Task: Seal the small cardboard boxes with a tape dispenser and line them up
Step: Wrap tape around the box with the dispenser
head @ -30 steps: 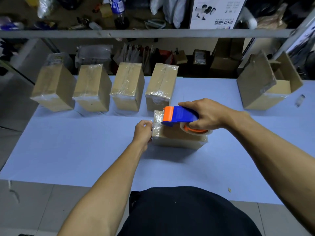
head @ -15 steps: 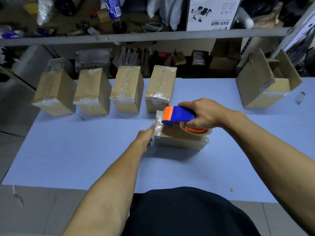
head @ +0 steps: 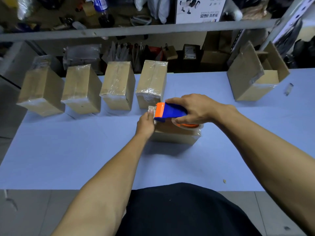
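While the right hand (head: 192,109) is gripping the tape dispenser (head: 170,112) over the box (head: 175,136), mid-table before 4 sealed boxes (head: 117,86), the left hand (head: 145,124) is pinching the tape end (head: 151,109); it's wanting tension for tearing cleanly.

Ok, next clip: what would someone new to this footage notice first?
The blue and orange tape dispenser at the centre, gripped by the right hand over a small cardboard box on the pale blue table, while the left hand pinches the tape at the box's left end. Behind it, four taped boxes stand in a row along the far edge, and an open box sits far right.
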{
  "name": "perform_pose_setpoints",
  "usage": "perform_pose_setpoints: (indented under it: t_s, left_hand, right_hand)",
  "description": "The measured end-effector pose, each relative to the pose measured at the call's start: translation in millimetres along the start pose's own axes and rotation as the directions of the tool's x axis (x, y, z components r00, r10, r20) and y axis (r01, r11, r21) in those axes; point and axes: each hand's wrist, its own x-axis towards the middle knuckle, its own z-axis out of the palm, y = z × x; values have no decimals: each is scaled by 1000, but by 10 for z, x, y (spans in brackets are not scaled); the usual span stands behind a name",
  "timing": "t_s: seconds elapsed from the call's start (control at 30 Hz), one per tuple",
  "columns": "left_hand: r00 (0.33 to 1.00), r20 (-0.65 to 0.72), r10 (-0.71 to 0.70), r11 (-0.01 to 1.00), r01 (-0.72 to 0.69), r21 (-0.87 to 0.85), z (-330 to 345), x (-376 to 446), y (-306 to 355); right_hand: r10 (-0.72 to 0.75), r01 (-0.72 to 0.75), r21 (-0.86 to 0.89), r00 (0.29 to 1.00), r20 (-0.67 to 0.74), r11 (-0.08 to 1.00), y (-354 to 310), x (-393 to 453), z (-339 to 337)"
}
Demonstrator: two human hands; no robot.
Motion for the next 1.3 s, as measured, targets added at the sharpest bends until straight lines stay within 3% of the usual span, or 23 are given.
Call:
perform_pose_setpoints:
  t_s: [0.53, 0.9, 1.17, 1.3]
  left_hand:
    - [996, 7, 93, 983, -93, 161, -32, 87, 39]
    - [993, 38, 112, 977, -117, 179, -54, 28, 98]
    - [993, 56, 104, 973, -113, 200, -100, 142, 63]
    - [993, 53, 105, 967, -114, 228, -100, 118, 91]
  right_hand:
    - [65, -59, 123, 997, -40, 991, 105, -374, 13]
    - [98, -95, 111, 995, -17, 989, 114, -418, 9]
    - [227, -228, 118, 974, 16, 967, 542, -885, -33]
    - [220, -217, 151, 976, 1, 964, 596, -950, 101]
